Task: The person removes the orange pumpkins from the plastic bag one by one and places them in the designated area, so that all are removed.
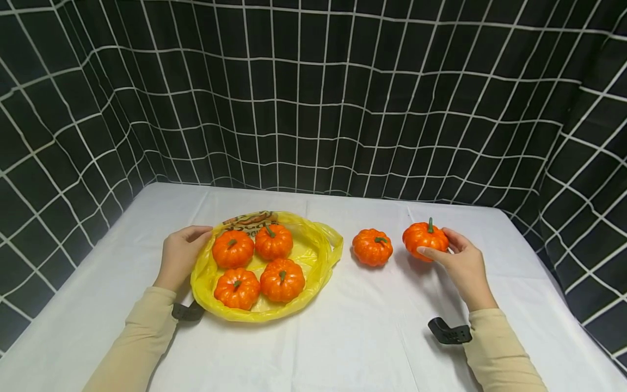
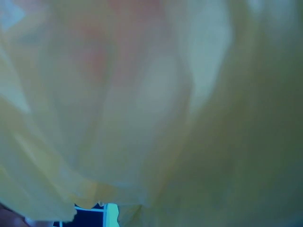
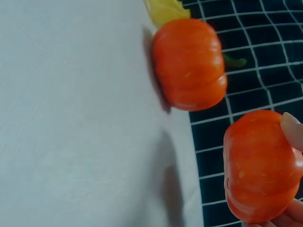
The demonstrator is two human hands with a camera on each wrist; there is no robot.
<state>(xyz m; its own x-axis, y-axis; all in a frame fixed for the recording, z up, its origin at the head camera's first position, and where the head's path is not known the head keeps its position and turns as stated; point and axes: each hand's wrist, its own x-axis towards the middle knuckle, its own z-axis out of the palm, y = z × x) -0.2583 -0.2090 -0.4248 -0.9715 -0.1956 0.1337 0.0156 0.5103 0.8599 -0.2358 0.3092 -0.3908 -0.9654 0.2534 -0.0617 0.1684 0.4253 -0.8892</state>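
Observation:
My right hand (image 1: pixel 462 264) grips a small orange pumpkin (image 1: pixel 424 239) between thumb and fingers, its green stem pointing up. In the right wrist view this held pumpkin (image 3: pixel 260 165) is apart from the table, with a shadow below. A second loose pumpkin (image 1: pixel 372 247) sits on the table to its left. Farther left, a yellow plastic bag (image 1: pixel 320 272) lies spread open with several similar pumpkins (image 1: pixel 282 280) inside. At the bag's left rim my left hand (image 1: pixel 182 255) holds the edge, its fingertips partly hidden. Blurred yellow film (image 2: pixel 142 142) fills most of the left wrist view.
A white cloth (image 1: pixel 343 337) covers the table. Black fabric with a white grid (image 1: pixel 303 98) hangs behind and at both sides. Black straps (image 1: pixel 448 331) stick out from both wrists near the tabletop.

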